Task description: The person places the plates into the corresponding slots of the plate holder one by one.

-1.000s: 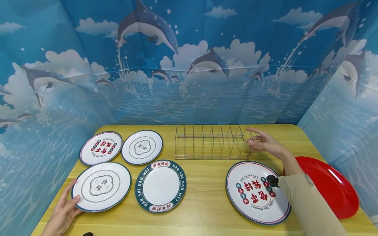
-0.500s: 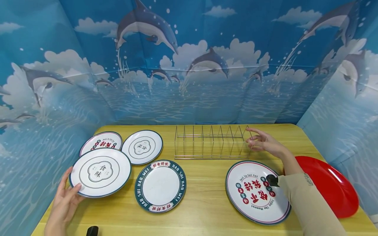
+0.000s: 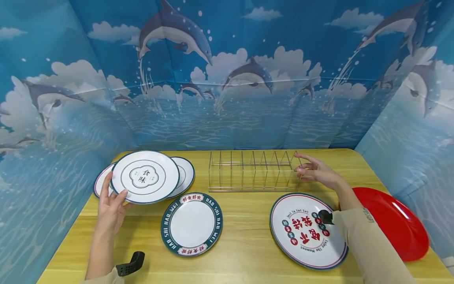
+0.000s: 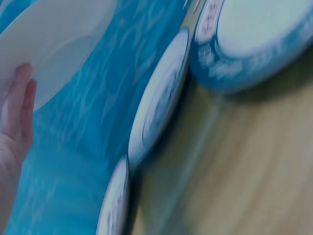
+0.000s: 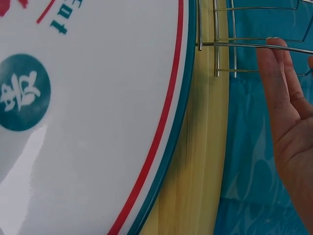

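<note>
1. 6 plates show: 5 lie on the surface, and only the quatrefoil-emblem plate is lifted, so the work looks barely begun.
2. Lifting that plate seems done; setting it down is not yet done, and the wire rack holds no plate.
3. The left hand pinches the lifted plate by its near-left rim, well left of the rack.
4. The right hand, fingers lightly bent, holds the rack's right end, well apart from the lifted plate.
5. The teal-bordered HAO SHI HAO WEI plate lies between both hands; the red-lettered plate lies nearer the right.
</note>
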A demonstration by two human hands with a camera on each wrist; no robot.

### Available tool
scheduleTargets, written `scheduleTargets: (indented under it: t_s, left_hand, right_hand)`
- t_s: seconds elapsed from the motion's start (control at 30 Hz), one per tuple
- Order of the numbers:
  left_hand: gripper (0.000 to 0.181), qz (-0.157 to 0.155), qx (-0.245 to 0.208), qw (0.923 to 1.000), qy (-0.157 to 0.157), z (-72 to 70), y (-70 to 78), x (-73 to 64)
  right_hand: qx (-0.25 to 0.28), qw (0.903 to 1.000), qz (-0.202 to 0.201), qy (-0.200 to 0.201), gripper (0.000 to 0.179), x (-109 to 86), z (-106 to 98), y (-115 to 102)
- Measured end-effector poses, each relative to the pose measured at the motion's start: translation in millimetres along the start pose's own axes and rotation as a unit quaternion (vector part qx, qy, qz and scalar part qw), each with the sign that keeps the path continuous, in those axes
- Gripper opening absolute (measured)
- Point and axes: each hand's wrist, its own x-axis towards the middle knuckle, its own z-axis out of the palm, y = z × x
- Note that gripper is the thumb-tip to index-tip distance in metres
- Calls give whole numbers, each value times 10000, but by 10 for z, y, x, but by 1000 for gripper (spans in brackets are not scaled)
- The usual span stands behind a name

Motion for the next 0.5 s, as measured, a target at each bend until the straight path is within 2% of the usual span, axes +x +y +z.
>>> scheduleTargets:
  t_s: [0.17,0.27,0.5]
  left_hand:
    - [67,-261,426,9987,103,316,-75,179]
    - [68,-422,521,9977,77,505,-127,280]
    - [70,-680,689,9946,-372,935,-303,483]
  right_hand:
    - [36,10000,7,28,63,6,-6,22]
    - [50,10000,7,39,63,8,-4,28]
    - [108,9999,-12,51,62,15,3,43]
